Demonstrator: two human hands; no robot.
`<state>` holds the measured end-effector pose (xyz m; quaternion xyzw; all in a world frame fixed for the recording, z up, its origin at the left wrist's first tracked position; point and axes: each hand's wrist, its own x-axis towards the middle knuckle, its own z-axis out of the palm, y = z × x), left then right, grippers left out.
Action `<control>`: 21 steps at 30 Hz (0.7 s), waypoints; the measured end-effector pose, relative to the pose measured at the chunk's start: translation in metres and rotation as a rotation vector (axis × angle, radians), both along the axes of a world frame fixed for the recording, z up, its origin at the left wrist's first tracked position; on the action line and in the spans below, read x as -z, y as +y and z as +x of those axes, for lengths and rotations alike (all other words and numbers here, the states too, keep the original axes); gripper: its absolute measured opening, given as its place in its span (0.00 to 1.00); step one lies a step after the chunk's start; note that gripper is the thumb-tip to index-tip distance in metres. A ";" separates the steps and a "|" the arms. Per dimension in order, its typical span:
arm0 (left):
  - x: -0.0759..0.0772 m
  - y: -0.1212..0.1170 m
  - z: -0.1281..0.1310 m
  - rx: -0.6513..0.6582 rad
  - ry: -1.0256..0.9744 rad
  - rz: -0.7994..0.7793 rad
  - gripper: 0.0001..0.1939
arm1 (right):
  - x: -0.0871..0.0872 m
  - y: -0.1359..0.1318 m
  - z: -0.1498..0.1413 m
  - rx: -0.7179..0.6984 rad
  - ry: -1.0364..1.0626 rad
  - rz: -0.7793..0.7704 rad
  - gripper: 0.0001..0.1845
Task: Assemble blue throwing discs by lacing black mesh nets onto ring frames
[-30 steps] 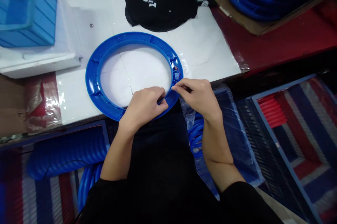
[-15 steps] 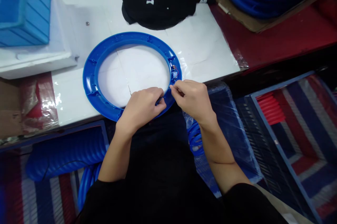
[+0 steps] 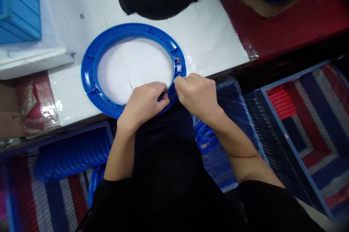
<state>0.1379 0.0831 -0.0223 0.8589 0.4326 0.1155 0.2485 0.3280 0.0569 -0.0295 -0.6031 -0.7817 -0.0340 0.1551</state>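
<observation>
A blue plastic ring (image 3: 88, 75) lies on the white-covered table, its channelled and ribbed side facing up. In its right part sits a small electronic piece (image 3: 179, 67) with a thin red wire. My left hand (image 3: 145, 103) is closed at the ring's near right rim, thumb and forefinger curled together over it. Just right of it, my right hand (image 3: 196, 89) pinches at the ring's right edge, right below the electronic piece. Whatever lies between the right fingertips is too small or hidden to make out.
Behind the ring lies a black printed cloth item (image 3: 160, 3). A light-blue bin (image 3: 23, 10) stands on white foam (image 3: 32, 59) at left. More blue rings fill a cardboard box (image 3: 256, 4) at back right. Crates (image 3: 261, 97) with blue and red rings stand below the table.
The view has shifted slightly, so the table things sit higher in the picture. My right hand has turned a little, its fingers closing more tightly at the rim. My left hand stays at the ring.
</observation>
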 end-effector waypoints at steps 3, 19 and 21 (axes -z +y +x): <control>0.000 0.002 -0.001 0.009 -0.031 -0.009 0.07 | -0.007 0.012 0.011 -0.034 0.103 -0.157 0.12; -0.001 0.004 0.000 -0.017 -0.070 -0.096 0.06 | -0.022 0.012 0.023 -0.316 -0.074 -0.239 0.18; -0.001 0.004 0.000 -0.015 -0.064 -0.092 0.05 | -0.020 0.013 0.021 -0.305 -0.163 -0.175 0.17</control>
